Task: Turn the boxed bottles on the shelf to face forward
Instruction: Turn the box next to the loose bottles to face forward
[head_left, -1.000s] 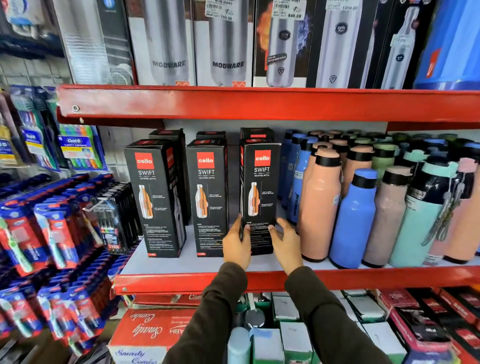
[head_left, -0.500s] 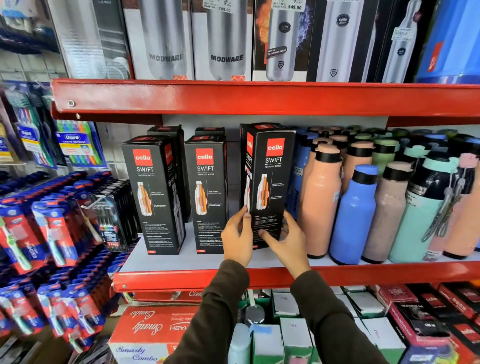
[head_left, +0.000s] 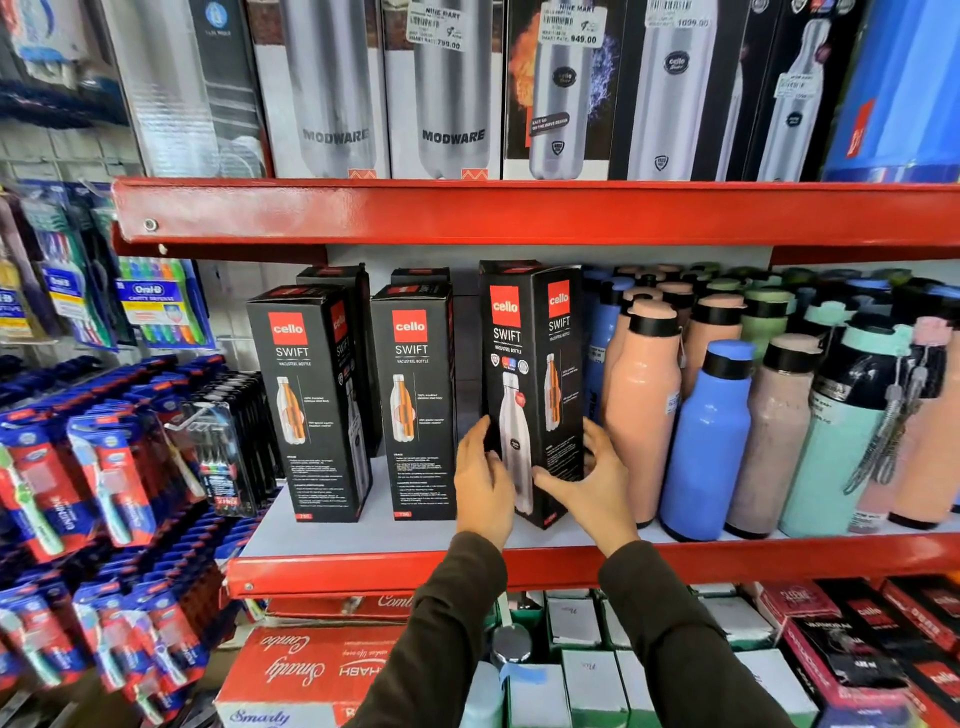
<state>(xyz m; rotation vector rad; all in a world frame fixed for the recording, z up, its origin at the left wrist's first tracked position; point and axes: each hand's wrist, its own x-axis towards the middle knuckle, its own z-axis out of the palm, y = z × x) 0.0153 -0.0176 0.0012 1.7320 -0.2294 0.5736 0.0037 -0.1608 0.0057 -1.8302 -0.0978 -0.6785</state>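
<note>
Three black Cello Swift bottle boxes stand along the front of the red middle shelf (head_left: 363, 569). The left box (head_left: 306, 405) and the middle box (head_left: 415, 405) show their orange-bottle panel, with more black boxes behind them. The right box (head_left: 530, 374) is turned corner-on, so two faces show: a silver-bottle panel on the left and an orange-bottle panel on the right. My left hand (head_left: 480, 483) grips its lower left edge. My right hand (head_left: 592, 483) grips its lower right side.
Loose peach, blue, mint and green bottles (head_left: 711, 436) crowd the shelf right beside the held box. Steel-bottle boxes (head_left: 452, 88) fill the shelf above. Toothbrush packs (head_left: 104, 467) hang at the left. Small boxes (head_left: 571, 675) lie below.
The right box has been rotated between my hands: its orange-bottle face swung to the right and a silver-bottle face has come into view on the left. The other two boxes stayed put.
</note>
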